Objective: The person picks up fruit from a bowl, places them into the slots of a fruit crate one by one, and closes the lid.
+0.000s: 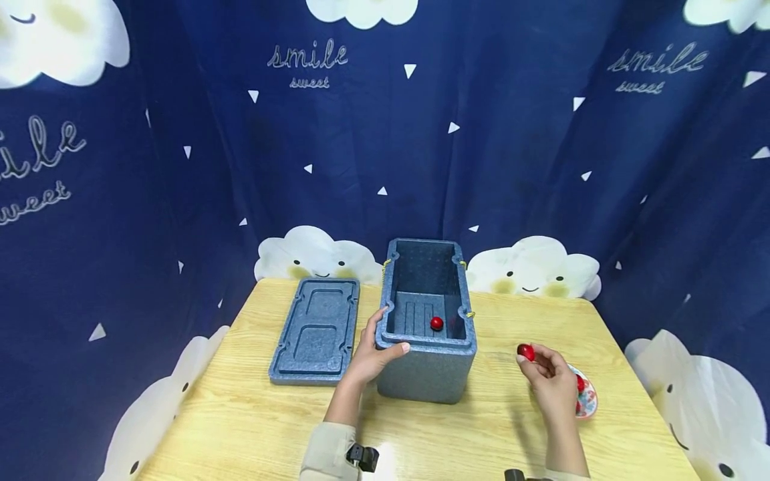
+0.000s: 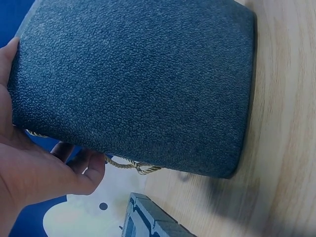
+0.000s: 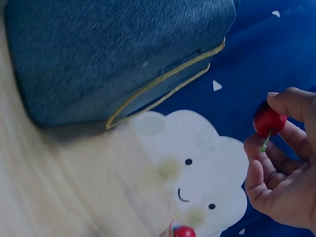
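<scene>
Evidently our left hand grips the foam box rim at nine o'clock to steady it — our right hand pinches a cherry at three o'clock.

Bright even light, glare on the table near edge, soft shadows, head view bowed at edges, right wrist view blurred.

Left hand curled in a grip, right hand raised, fingertips pinched.
</scene>
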Action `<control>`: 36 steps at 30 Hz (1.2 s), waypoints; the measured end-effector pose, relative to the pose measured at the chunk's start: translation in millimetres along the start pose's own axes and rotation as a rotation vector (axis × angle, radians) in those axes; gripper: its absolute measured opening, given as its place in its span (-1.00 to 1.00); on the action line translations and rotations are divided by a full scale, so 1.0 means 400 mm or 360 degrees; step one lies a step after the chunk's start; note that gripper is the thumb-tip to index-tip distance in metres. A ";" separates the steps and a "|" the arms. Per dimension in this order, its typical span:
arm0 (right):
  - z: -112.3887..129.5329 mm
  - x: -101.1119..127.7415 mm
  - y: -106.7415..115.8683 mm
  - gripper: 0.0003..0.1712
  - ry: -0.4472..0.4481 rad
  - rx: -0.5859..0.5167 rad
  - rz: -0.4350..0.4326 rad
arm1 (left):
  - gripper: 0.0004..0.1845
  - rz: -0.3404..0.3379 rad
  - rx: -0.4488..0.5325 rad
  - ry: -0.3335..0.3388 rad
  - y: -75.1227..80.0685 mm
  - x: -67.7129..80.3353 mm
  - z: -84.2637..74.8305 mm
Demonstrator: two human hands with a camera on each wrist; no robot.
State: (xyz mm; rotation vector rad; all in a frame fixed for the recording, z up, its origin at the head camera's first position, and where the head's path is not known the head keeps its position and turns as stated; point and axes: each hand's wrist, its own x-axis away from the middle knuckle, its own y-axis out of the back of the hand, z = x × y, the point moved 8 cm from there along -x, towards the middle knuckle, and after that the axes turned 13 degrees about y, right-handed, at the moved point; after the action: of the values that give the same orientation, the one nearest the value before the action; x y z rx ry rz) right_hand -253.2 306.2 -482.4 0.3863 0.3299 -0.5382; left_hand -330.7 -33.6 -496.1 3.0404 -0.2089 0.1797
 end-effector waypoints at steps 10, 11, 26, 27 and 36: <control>0.036 -0.020 -0.028 -0.53 -0.0043 -0.0120 0.0124 | -0.08 0.0060 0.0018 0.0010 -0.010 0.042 -0.058; 0.037 -0.024 -0.031 -0.53 -0.0058 -0.0135 0.0139 | -0.08 0.0057 0.0020 0.0016 -0.010 0.039 -0.054; 0.104 -0.097 -0.065 -0.51 0.0086 -0.0204 0.0304 | -0.08 -0.0079 -0.0175 -0.0110 -0.004 0.006 -0.015; 0.108 -0.101 -0.067 -0.52 0.0094 -0.0220 0.0302 | -0.08 -0.0093 -0.0201 -0.0115 -0.002 0.006 -0.015; 0.155 -0.141 -0.092 -0.50 0.0190 -0.0330 0.0339 | -0.09 -0.0136 -0.0331 -0.0123 0.002 0.008 -0.007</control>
State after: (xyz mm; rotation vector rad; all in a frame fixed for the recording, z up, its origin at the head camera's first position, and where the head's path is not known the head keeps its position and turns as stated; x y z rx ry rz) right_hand -306.6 274.4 -415.5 0.2490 0.4497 -0.2693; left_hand -327.9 -34.8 -492.9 2.8446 -0.0960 0.0321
